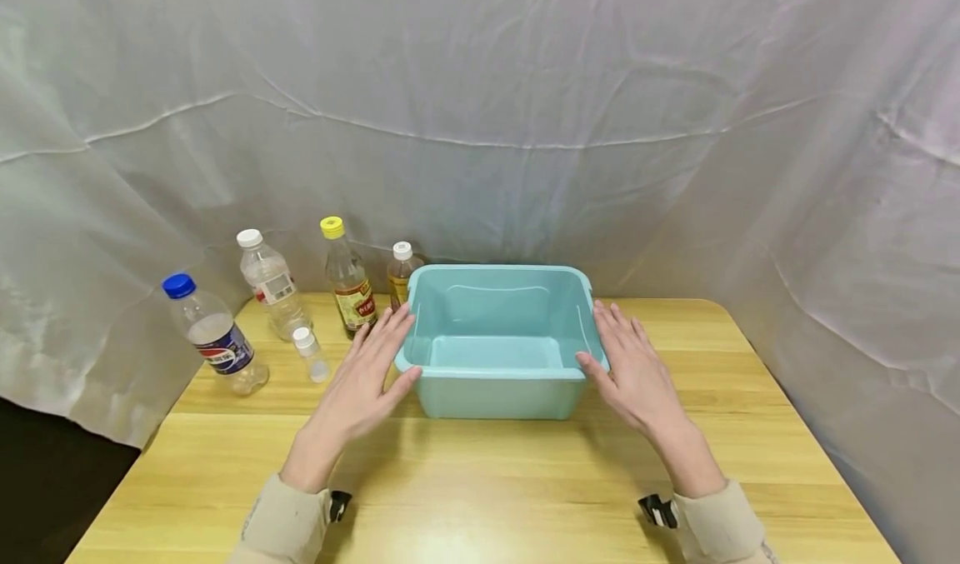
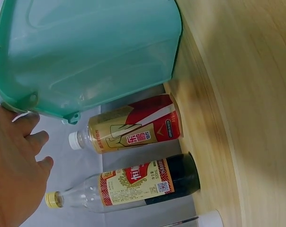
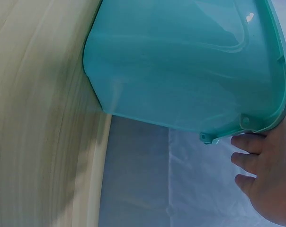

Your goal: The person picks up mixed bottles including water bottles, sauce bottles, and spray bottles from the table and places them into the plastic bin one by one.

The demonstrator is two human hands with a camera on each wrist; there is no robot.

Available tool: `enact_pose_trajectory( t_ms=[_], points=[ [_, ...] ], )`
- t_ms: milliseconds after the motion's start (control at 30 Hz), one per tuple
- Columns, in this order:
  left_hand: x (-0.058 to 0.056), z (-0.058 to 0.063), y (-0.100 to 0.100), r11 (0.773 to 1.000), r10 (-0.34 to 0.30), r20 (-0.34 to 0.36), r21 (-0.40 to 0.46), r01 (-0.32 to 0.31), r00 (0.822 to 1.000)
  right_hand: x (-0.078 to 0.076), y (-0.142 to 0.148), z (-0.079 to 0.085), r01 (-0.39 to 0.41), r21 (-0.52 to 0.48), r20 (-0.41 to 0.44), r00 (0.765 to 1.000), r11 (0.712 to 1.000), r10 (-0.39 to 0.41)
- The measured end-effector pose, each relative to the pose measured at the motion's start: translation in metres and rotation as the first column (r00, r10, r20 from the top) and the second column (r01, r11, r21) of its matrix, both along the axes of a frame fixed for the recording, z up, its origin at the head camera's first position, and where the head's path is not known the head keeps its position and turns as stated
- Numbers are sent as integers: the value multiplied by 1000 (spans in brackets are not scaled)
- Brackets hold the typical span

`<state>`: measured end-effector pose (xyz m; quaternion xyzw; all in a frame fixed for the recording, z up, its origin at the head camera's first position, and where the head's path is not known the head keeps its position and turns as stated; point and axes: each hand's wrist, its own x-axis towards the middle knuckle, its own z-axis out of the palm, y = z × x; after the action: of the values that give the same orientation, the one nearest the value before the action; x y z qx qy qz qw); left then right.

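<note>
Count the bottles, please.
5, left of the tub: blue-capped bottle leftmost, small bottle beside it, clear bottle behind them, yellow-capped bottle next, gold-labelled bottle nearest the tub. Others may be hidden.

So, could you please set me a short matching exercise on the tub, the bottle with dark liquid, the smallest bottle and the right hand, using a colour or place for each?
Things:
1. tub
2. bottle with dark liquid
3. smallest bottle
4. right hand

Colour or place:
A. has a white cap
B. at the tub's right side
C. turquoise
D. has a yellow cap

Right pairs: 1-C, 2-D, 3-A, 4-B.
</note>
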<state>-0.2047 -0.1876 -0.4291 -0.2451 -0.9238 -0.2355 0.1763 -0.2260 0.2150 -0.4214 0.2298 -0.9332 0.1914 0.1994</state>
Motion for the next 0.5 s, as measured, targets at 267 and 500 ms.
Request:
enact_pose_trajectory(
  t_ms=[267,500],
  points=[
    [0,-2,-6,998,45,-94,50,-40,995,1,1,0,-1,-4,20,1000,1000,1],
    [3,-6,-20,969,195,-178,186,-162,965,1,0,0,-3,-2,25,1000,1000,3]
  ],
)
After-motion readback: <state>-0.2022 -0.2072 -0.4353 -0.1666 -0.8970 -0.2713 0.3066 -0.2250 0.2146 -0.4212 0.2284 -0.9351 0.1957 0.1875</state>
